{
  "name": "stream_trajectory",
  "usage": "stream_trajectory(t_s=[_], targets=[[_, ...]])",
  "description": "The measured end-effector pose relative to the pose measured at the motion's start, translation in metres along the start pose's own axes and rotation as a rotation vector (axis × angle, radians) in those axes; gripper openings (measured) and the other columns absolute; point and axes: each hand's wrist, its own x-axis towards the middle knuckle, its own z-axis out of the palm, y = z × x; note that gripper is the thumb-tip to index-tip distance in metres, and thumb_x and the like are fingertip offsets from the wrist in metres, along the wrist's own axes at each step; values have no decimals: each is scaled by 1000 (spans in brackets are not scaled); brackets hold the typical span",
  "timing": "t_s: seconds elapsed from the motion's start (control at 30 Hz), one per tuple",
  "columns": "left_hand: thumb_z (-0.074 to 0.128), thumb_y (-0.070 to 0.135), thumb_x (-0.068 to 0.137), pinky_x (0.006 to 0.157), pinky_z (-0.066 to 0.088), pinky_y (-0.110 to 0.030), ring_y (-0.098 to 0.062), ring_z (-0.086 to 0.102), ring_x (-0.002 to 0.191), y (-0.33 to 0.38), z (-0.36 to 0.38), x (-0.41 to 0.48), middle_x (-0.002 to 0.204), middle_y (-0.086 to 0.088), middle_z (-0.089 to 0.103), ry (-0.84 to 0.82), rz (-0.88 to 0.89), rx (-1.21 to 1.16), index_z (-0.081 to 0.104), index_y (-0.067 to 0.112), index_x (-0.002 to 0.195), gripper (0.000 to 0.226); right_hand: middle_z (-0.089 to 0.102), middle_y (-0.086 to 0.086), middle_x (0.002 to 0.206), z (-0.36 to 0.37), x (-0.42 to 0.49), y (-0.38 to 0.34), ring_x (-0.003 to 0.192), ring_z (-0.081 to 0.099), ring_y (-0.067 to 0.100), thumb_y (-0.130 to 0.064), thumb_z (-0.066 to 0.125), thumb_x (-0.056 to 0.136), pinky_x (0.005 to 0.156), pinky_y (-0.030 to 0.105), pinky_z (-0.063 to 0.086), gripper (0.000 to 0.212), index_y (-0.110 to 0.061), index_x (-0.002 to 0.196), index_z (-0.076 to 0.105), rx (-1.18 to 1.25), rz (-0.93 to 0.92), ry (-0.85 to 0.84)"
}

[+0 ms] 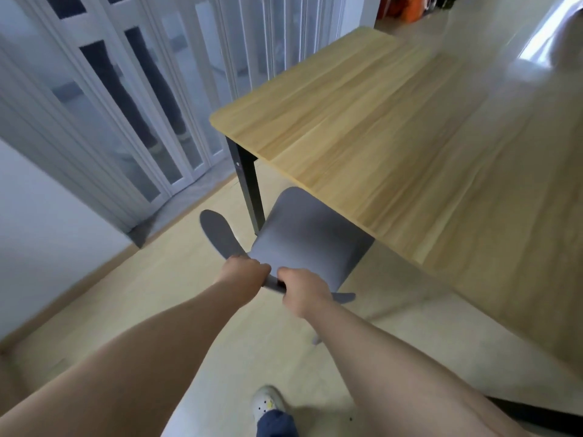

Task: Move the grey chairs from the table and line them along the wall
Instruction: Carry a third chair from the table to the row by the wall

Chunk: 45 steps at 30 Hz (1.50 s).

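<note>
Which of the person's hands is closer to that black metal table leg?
Left. The left hand grips the grey plastic chair backrest just below the black metal table leg; the right hand grips it further right, slightly farther away.
</note>
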Motion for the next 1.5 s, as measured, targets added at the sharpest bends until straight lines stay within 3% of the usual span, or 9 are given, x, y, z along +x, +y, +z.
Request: stream_trajectory(t_s=[0.07,0.23,0.43,0.67,0.9,1.0,1.13,1.3,1.5], targets=[[52,25,90,71,45,-29,-25,59,85,3,-2,-4,80,1,58,-27,-18,-23,62,24,112,24,50,10,91,-1,-4,2,81,41,26,-5,45,92,67,32,33,12,-16,91,39,-22,7,-8],[41,1,93,71,40,-31,-27,62,109,36,3,-45,117,-7,63,78,41,62,52,13,121,32,50,6,92,3,-36,27,85,46,28,-2,44,89,66,29,35,25,-13,107,56,-102,-1,-56],[48,-4,89,83,50,-34,-28,63,106,107,16,-90,114,-8,67,32,-34,-96,55,15,119,36,59,12,123,12,-91,79,115,56,33,-2,45,89,76,30,40,35,-17,118,58,-225,-39,-103],[32,0,92,76,47,-36,-29,58,90,219,37,-159,114,-11,64,57,-103,-309,56,17,117,39,60,12,127,24,-181,156,118,56,32,-3,45,89,90,33,46,36,-19,118,60,-335,-125,-118],[34,5,93,72,40,-32,-29,59,97,308,58,-215,115,-9,65,60,-101,-361,58,20,116,37,59,9,129,45,-261,212,120,55,31,1,42,89,93,31,45,42,-20,120,61,-370,-153,-151],[33,3,93,77,44,-33,-29,60,104,336,67,-242,117,-7,64,60,-118,-362,58,21,119,40,60,8,128,61,-294,227,118,56,30,3,41,89,89,31,45,42,-19,120,60,-377,-167,-132],[33,3,93,71,40,-31,-24,49,84,370,89,-280,116,-7,64,77,-150,-392,59,22,119,41,61,7,126,87,-342,241,116,56,29,3,41,88,82,31,44,41,-18,117,61,-378,-186,-104],[34,0,92,70,39,-30,-23,46,83,425,126,-345,117,-8,62,77,-157,-397,58,20,120,42,61,6,125,128,-424,261,116,56,29,3,41,88,73,29,36,41,-18,117,60,-416,-204,-98],[36,-1,92,75,43,-31,-27,59,109,507,149,-413,121,-6,62,38,-77,-340,57,21,121,42,61,7,124,166,-519,308,114,57,29,5,39,88,74,29,37,43,-19,118,59,-431,-163,-109]])
